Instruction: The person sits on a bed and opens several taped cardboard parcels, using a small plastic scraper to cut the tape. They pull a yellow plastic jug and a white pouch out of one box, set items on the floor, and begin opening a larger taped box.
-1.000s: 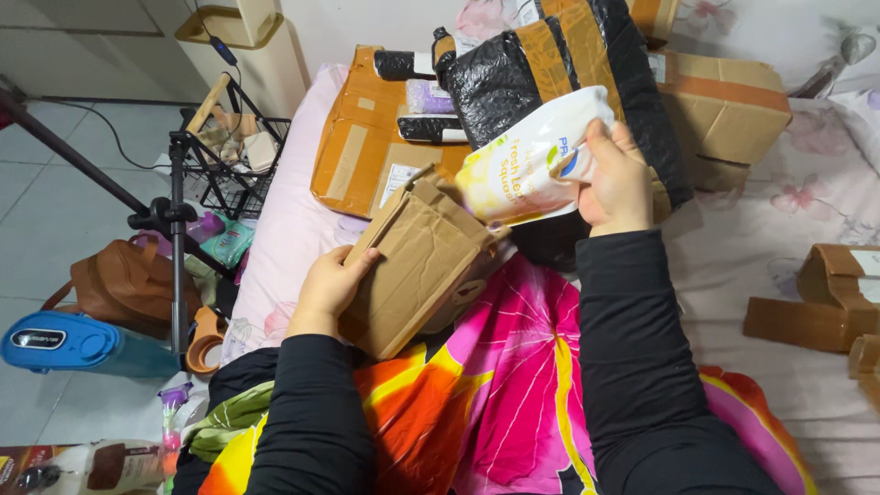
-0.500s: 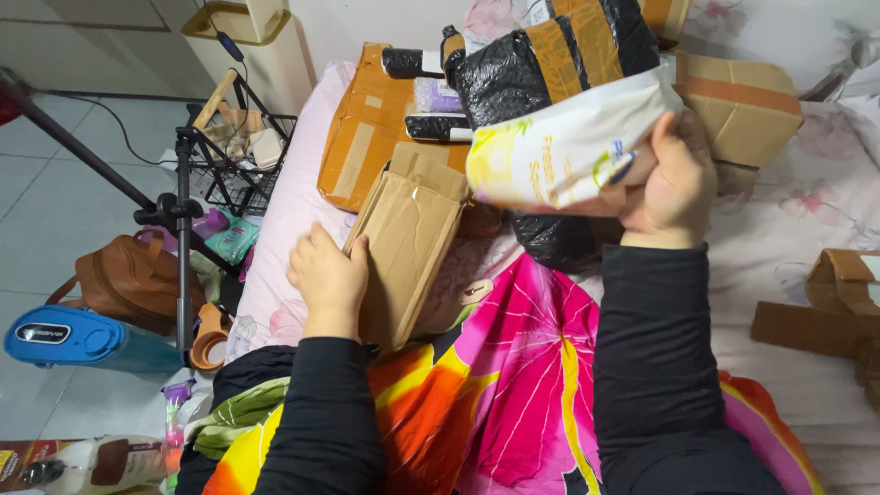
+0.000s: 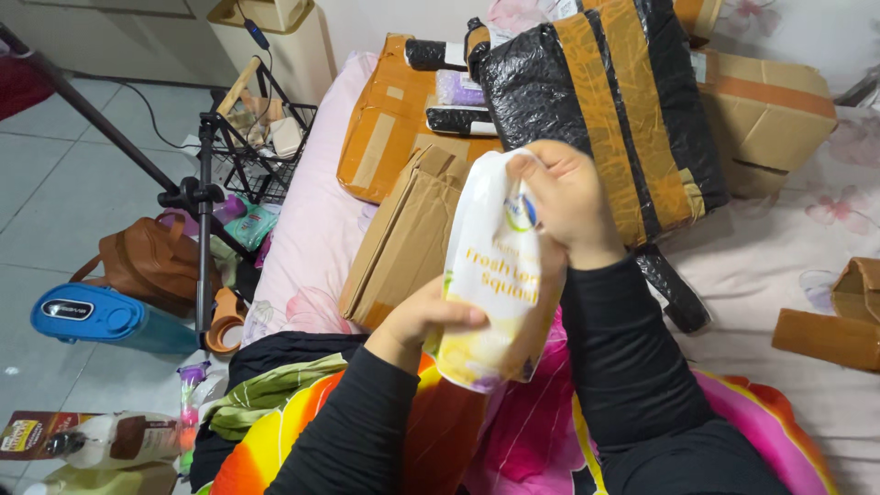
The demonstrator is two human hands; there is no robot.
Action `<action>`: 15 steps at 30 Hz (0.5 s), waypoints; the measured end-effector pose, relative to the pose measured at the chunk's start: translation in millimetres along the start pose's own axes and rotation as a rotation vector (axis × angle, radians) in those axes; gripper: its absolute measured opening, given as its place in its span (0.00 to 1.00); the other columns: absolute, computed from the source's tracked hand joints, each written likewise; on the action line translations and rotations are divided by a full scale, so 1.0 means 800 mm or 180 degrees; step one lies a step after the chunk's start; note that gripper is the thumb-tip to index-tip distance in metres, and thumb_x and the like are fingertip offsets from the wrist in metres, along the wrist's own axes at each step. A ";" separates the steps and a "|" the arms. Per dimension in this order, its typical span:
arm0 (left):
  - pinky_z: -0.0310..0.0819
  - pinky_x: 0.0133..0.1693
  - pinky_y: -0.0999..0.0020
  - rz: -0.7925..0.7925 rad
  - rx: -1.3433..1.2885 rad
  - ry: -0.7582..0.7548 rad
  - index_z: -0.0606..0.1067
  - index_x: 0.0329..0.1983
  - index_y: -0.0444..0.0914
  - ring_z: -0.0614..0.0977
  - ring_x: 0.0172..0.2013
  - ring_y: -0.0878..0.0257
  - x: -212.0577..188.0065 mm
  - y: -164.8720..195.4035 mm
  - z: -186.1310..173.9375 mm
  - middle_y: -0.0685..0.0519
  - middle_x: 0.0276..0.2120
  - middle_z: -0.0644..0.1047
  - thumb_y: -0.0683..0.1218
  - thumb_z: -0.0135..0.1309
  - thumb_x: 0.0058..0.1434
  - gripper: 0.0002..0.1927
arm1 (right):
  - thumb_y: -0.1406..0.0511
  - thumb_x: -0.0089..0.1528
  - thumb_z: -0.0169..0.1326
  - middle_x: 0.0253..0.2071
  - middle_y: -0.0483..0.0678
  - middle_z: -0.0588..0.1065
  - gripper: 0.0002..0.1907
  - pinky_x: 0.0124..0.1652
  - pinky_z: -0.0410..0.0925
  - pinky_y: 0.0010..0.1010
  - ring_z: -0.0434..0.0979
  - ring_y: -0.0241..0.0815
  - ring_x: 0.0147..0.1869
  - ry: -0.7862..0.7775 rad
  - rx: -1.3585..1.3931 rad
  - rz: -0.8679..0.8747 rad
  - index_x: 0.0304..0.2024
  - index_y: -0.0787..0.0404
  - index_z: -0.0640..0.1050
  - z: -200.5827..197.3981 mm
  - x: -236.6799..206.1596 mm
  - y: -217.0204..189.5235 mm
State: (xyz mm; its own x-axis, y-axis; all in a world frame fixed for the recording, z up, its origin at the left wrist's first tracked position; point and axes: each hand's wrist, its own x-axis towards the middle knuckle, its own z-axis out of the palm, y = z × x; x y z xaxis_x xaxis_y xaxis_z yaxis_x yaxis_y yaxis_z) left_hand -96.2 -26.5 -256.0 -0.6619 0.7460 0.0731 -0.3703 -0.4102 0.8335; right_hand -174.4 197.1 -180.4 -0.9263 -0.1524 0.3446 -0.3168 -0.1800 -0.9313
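Both hands held a white and yellow refill pouch upright above the bed.

The right hand (image 3: pixel 568 206) was closed over the top edge of the refill pouch (image 3: pixel 490 275), fingers curled and pinching the upper corner. The left hand (image 3: pixel 423 316) gripped the pouch's lower left side, thumb pressed across the front and fingers hidden behind it. The pouch's long axis ran nearly vertical, leaning slightly, with its top pointing away from the person and its printed face turned toward the camera. It hung over the lap, above a bright pink and orange blanket (image 3: pixel 513 440). Just beside it to the left, a flattened brown cardboard box (image 3: pixel 403 243) lay on the bed (image 3: pixel 312 238), and a black taped parcel (image 3: pixel 605 101) sat behind.
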 end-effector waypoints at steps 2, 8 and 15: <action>0.74 0.57 0.59 0.0254 -0.0349 0.0321 0.66 0.68 0.27 0.81 0.54 0.53 0.005 -0.002 0.000 0.40 0.57 0.77 0.44 0.61 0.54 0.38 | 0.67 0.74 0.53 0.48 0.53 0.77 0.10 0.52 0.69 0.26 0.76 0.36 0.50 0.0160 0.0060 -0.0557 0.52 0.70 0.74 -0.012 0.010 0.006; 0.76 0.55 0.55 0.1054 -0.0718 0.1094 0.66 0.67 0.28 0.81 0.52 0.50 0.031 0.002 -0.028 0.40 0.56 0.77 0.42 0.56 0.57 0.33 | 0.66 0.70 0.53 0.52 0.50 0.74 0.30 0.49 0.70 0.26 0.75 0.38 0.52 -0.0106 -0.0227 -0.0105 0.71 0.65 0.59 -0.006 0.015 0.056; 0.75 0.56 0.57 0.1577 -0.0553 0.1200 0.66 0.66 0.28 0.80 0.53 0.51 0.008 0.019 -0.077 0.41 0.56 0.77 0.40 0.54 0.60 0.30 | 0.65 0.65 0.59 0.57 0.56 0.76 0.29 0.56 0.71 0.37 0.77 0.46 0.57 -0.1130 0.1052 0.0928 0.66 0.69 0.68 0.067 -0.006 0.080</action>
State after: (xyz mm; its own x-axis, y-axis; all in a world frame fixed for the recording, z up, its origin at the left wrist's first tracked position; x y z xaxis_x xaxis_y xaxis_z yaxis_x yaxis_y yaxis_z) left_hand -146.1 -60.2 -276.8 -0.9533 0.2241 0.2027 -0.0413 -0.7612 0.6472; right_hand -179.1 133.8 -235.6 -0.8224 -0.5487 0.1504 0.0756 -0.3674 -0.9270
